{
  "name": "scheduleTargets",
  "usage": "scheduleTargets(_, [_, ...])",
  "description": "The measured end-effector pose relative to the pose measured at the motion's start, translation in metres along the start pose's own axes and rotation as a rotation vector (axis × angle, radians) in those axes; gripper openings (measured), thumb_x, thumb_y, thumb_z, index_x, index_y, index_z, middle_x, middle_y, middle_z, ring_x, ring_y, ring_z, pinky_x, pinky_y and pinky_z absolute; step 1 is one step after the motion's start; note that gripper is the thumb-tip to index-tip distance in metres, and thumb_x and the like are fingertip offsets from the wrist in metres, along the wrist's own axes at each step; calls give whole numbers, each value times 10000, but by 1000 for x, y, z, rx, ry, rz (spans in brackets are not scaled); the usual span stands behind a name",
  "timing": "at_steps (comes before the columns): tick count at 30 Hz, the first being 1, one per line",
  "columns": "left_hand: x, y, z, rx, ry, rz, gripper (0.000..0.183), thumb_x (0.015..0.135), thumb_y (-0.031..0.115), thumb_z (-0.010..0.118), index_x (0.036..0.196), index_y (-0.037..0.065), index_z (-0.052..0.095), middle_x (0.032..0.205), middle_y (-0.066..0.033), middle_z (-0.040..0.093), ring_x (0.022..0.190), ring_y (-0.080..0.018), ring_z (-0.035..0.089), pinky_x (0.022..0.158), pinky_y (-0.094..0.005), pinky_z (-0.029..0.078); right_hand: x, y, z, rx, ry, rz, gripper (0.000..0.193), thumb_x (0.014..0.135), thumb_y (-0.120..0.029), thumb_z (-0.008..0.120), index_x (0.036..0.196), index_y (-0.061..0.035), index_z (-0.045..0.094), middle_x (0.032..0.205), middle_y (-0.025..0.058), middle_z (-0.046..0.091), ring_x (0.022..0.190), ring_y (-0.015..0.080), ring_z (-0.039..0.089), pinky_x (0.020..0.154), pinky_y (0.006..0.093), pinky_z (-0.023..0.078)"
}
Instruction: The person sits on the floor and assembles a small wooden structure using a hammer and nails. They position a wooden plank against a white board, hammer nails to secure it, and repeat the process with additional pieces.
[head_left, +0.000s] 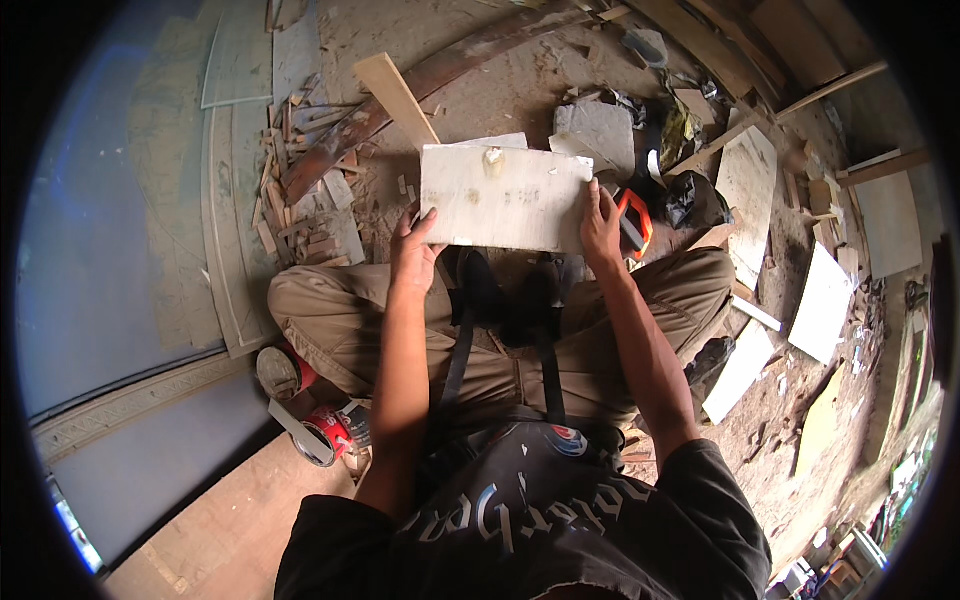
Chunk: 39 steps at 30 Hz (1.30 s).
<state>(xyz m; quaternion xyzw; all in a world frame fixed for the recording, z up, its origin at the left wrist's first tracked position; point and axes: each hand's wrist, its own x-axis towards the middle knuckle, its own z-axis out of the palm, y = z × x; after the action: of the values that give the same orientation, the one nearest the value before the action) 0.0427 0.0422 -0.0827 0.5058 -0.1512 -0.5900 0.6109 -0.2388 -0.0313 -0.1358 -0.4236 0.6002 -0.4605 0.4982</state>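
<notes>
Between my two hands I hold a flat, whitish rectangular board [505, 205], with a brownish stain near its top edge and faint dark smudges. My left hand [413, 250] grips its lower left corner, thumb on the face and fingers underneath. At the right end, my right hand [601, 228] closes on the edge with the thumb up along it. Right beside that hand is a hand saw with an orange handle [641, 222], its blade mostly hidden. Behind the board, a pale wooden plank [398, 98] slants up from the ground.
A long dark timber beam [430, 88] curves across the far ground. Small wood offcuts [290, 215] pile up at the left. White board pieces [822, 305] lie at the right. Red cans [325, 437] stand by my left knee. A grey slab [595, 138] and plastic scraps lie ahead.
</notes>
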Motion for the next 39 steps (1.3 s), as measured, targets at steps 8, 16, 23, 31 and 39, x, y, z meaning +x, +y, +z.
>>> scheduleTargets(8, [-8, -23, 23, 170, 77, 45, 594, 732, -23, 697, 1262, 82, 451, 1147, -88, 564, 1014, -223, 589, 790, -375, 535, -13, -12, 0, 89, 38, -85, 534, 1003, -423, 449, 1142, 81, 558, 990, 91, 610, 885, 145, 525, 797, 272, 427])
scheduleTargets(16, [-5, -31, 13, 111, -20, 79, 729, 703, -62, 617, 1359, 101, 346, 1216, -95, 505, 1087, -222, 537, 886, -398, 478, -12, -13, 1, 99, 67, -93, 567, 1000, -453, 439, 1117, 90, 557, 1019, 98, 605, 920, 141, 514, 827, 265, 414])
scheduleTargets(23, [2, -28, 12, 55, -32, 145, 739, 695, -87, 577, 1382, 50, 341, 1267, -122, 491, 1142, -229, 512, 970, -362, 432, -12, -12, 0, 85, 80, -104, 550, 1002, -443, 439, 1114, 81, 561, 1014, 93, 605, 920, 136, 511, 824, 263, 410])
scheduleTargets(31, [9, -8, -27, -796, -416, 250, 226, 837, 334, 703, 943, 142, 645, 945, 46, 622, 960, -147, 528, 874, -349, 403, -4, -13, -12, 168, 207, -107, 465, 1005, -457, 431, 894, -38, 599, 761, -49, 472, 704, 64, 368, 626, 231, 323])
scheduleTargets(39, [-3, 3, -18, -1021, -859, 169, 240, 695, 377, 806, 705, 171, 684, 680, 95, 567, 766, -88, 523, 752, -287, 400, -3, -21, -13, 164, 338, -76, 480, 993, -484, 432, 789, -58, 514, 659, -55, 343, 612, 69, 291, 546, 247, 246])
